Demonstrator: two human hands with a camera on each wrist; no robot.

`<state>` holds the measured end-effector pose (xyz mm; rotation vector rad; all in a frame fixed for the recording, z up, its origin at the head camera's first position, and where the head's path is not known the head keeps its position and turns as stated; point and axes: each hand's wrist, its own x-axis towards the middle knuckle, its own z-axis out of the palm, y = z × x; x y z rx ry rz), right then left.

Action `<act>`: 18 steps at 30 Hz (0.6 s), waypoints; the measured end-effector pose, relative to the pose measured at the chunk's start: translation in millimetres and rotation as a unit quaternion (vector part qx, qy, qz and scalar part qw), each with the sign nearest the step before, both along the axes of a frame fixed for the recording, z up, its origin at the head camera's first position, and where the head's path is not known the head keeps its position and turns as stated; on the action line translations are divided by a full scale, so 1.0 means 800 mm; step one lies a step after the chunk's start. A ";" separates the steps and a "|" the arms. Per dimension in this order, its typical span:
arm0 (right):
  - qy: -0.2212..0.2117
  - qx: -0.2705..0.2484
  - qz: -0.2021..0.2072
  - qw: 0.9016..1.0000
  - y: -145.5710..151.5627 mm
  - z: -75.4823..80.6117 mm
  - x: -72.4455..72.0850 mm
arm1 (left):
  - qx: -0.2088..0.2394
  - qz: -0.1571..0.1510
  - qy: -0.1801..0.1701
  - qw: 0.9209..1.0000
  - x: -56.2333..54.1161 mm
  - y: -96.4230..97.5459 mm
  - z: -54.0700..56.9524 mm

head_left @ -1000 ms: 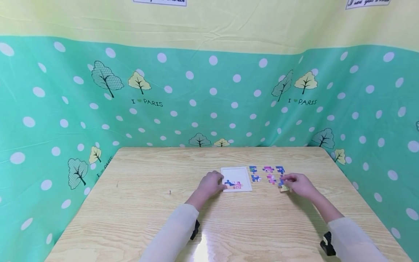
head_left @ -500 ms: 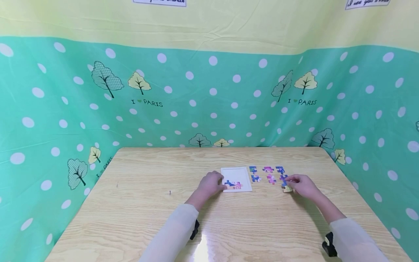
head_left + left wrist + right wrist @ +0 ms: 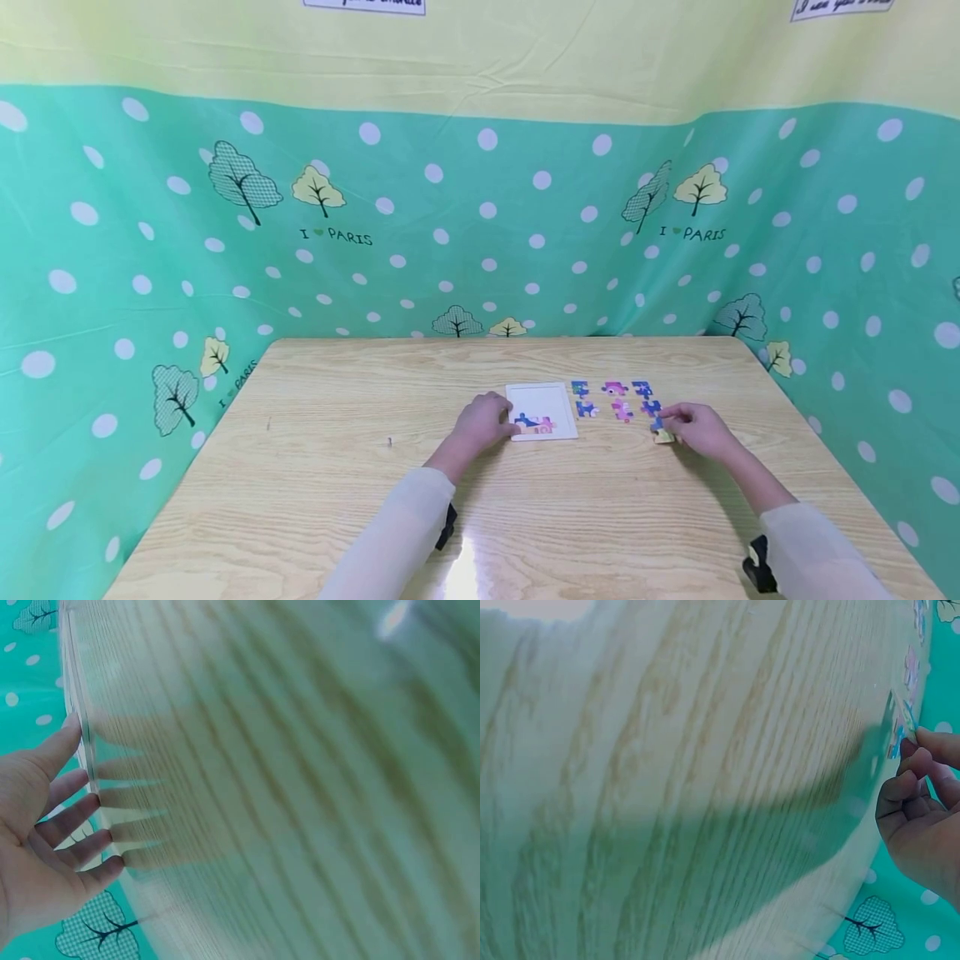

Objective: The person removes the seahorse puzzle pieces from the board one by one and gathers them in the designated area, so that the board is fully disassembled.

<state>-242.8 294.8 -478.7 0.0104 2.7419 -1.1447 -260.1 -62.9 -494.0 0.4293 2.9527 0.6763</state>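
My left hand (image 3: 480,419) rests at the left side of a white square puzzle tray (image 3: 542,399), thumb and fingers spread along its edge. Joined blue and pink pieces (image 3: 535,424) lie in the tray's lower left. To the right, my right hand (image 3: 697,428) pinches a blue and yellowish puzzle piece (image 3: 662,435) between thumb and forefinger. The piece is tilted in the right wrist view, its lower edge close to the table. Just above it lies a blue puzzle piece (image 3: 651,407), partly next to the fingertips.
Several loose puzzle pieces lie in two rows right of the tray, among them a pink one (image 3: 615,388) and a blue one (image 3: 587,408). The wooden table (image 3: 360,500) ends at a dotted green curtain (image 3: 420,208) behind and at both sides.
My right hand has drawn slightly right and toward me with the pinched puzzle piece, uncovering the blue piece above it. My left hand and the tray have stayed put.
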 end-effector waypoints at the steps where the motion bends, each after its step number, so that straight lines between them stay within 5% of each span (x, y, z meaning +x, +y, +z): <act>1: 0.000 0.000 0.000 1.000 0.000 -0.001 0.000 | 0.000 0.000 0.000 1.000 0.000 0.000 0.000; 18: 0.015 0.033 -0.014 0.999 0.007 -0.013 -0.002 | 0.002 -0.002 0.005 1.000 -0.002 0.000 -0.003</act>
